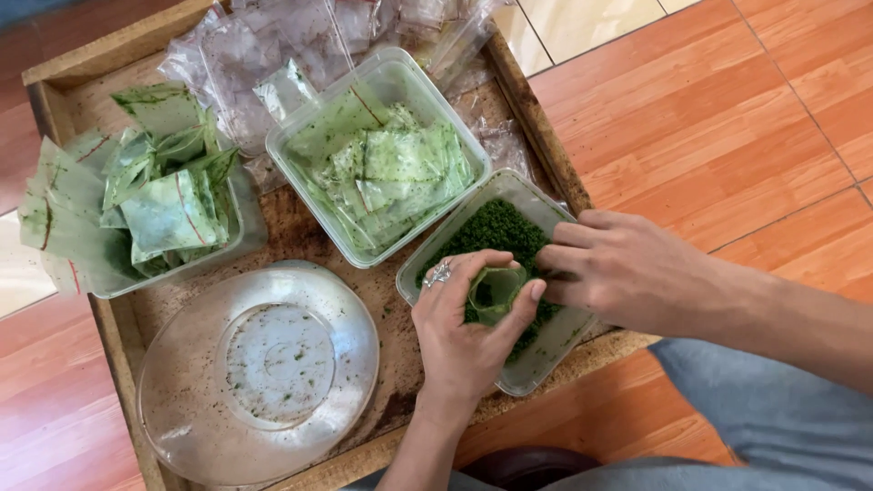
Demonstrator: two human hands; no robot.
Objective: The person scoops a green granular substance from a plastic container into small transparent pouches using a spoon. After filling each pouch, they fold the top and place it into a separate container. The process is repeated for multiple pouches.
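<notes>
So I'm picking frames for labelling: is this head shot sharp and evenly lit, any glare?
Head view: soft, even daylight with faint shadows; mild sheen on the glass plate and clear bags; left hand, right hand and green powder are sharp, with slight softness overall.

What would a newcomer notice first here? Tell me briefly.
The left hand, wearing a ring, holds a small bag open over a tub of dark green powder, right hand beside it. Behind sit two tubs of filled green packets on the wooden tray, and a clear round lid lies front left.
</notes>
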